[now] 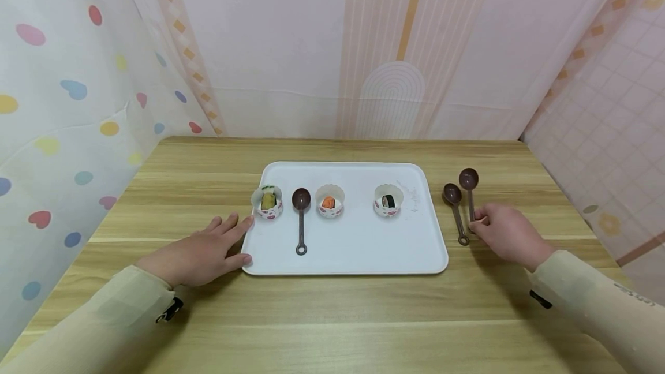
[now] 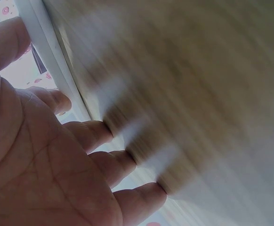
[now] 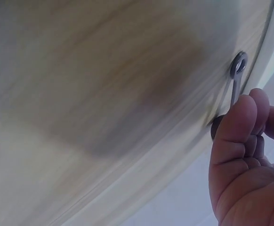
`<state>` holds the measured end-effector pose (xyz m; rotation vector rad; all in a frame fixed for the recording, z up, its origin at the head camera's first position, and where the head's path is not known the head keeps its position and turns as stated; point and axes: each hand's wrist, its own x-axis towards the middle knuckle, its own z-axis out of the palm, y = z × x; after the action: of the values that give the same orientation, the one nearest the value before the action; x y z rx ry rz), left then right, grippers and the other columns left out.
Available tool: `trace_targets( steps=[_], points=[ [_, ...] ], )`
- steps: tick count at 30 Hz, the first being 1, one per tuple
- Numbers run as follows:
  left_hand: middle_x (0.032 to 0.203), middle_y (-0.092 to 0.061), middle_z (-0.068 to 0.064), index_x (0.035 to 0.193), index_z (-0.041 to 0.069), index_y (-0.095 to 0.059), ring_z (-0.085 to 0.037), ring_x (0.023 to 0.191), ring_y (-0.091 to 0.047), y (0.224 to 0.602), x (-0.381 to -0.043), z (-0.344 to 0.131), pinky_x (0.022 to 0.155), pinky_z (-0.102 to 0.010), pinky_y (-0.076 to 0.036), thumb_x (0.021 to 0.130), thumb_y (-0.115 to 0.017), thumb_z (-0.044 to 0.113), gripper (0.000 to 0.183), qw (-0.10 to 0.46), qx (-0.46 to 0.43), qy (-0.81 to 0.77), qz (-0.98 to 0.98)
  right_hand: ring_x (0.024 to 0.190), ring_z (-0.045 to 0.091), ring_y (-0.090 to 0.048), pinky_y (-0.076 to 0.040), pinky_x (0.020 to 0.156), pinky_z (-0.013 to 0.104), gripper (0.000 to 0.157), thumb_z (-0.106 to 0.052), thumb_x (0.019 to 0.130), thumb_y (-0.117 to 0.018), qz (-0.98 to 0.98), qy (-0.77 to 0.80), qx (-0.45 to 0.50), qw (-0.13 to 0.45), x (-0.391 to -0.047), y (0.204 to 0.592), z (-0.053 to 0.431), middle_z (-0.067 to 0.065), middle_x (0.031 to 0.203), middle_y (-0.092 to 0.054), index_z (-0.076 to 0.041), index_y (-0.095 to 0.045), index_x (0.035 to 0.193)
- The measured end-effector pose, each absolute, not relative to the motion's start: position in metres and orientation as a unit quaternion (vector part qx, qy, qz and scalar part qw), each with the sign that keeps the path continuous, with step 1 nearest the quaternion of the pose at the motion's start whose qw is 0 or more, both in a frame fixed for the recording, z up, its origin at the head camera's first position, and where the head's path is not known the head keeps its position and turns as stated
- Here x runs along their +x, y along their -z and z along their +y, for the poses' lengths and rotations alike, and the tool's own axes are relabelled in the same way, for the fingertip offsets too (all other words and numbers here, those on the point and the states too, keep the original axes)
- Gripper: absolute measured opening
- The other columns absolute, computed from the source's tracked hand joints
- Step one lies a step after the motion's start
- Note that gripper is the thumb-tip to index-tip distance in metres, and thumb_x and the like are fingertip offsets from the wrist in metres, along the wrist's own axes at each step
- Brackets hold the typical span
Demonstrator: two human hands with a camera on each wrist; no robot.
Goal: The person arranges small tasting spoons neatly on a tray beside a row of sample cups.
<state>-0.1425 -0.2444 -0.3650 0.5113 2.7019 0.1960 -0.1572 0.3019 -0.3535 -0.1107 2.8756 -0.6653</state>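
Note:
In the head view my right hand (image 1: 511, 236) pinches the lower handle of a brown measuring spoon (image 1: 469, 179) at the right of the table; its handle end is hidden by the fingers. Close on its left lies a second brown measuring spoon (image 1: 453, 194), whose ring end (image 3: 239, 65) shows in the right wrist view. My left hand (image 1: 202, 251) rests by the left edge of a white tray (image 1: 363, 250), fingers spread, forefinger and thumb touching the rim. A third brown measuring spoon (image 1: 301, 201) lies on the tray between two paper cups.
A left paper cup (image 1: 268, 210) holds a greenish piece, a middle cup (image 1: 330, 210) an orange-topped piece, and a right cup (image 1: 388, 210) a dark-wrapped sushi roll piece. All stand on the tray. Patterned curtains (image 1: 270, 45) hang behind and beside the wooden table (image 1: 332, 328).

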Motion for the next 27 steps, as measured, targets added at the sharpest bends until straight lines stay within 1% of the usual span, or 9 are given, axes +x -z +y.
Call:
trace_targets(
  steps=[6,11,17,27],
  points=[
    [0.168,-0.022,-0.037,0.168,0.008,-0.024,-0.069,0.149,-0.023,0.365,-0.142,-0.245,0.112,-0.079,-0.032,0.105,-0.052,0.062,0.088,0.188,0.184,-0.069,0.962,0.069,0.017,-0.057,-0.046,0.059,0.031,0.023,-0.013,0.103,-0.06,0.966,0.235,-0.041,0.094,-0.155,0.352,0.295,0.008,0.083,-0.07,0.006,-0.069,0.11],
    [0.167,-0.024,-0.037,0.168,0.008,-0.024,-0.069,0.148,-0.023,0.366,-0.142,-0.246,0.112,-0.08,-0.033,0.105,-0.052,0.062,0.088,0.183,0.187,-0.069,0.963,0.066,0.016,-0.056,-0.045,0.056,0.03,0.022,-0.013,0.103,-0.058,0.963,0.248,-0.038,0.101,-0.154,0.352,0.29,0.005,0.08,-0.069,0.004,-0.069,0.111],
    [0.167,-0.024,-0.037,0.168,0.008,-0.024,-0.069,0.148,-0.023,0.365,-0.142,-0.246,0.113,-0.079,-0.032,0.105,-0.052,0.062,0.088,0.185,0.186,-0.069,0.963,0.066,0.015,-0.058,-0.046,0.053,0.029,0.022,-0.011,0.104,-0.057,0.958,0.265,-0.038,0.106,-0.154,0.352,0.283,0.004,0.08,-0.07,0.005,-0.067,0.114],
    [0.167,-0.024,-0.037,0.168,0.009,-0.024,-0.068,0.149,-0.023,0.365,-0.143,-0.246,0.115,-0.077,-0.032,0.105,-0.051,0.064,0.088,0.186,0.187,-0.071,0.962,0.061,0.014,-0.054,-0.043,0.05,0.027,0.019,-0.011,0.104,-0.057,0.953,0.277,-0.041,0.111,-0.152,0.351,0.274,0.002,0.074,-0.067,0.003,-0.067,0.11]
  ],
)
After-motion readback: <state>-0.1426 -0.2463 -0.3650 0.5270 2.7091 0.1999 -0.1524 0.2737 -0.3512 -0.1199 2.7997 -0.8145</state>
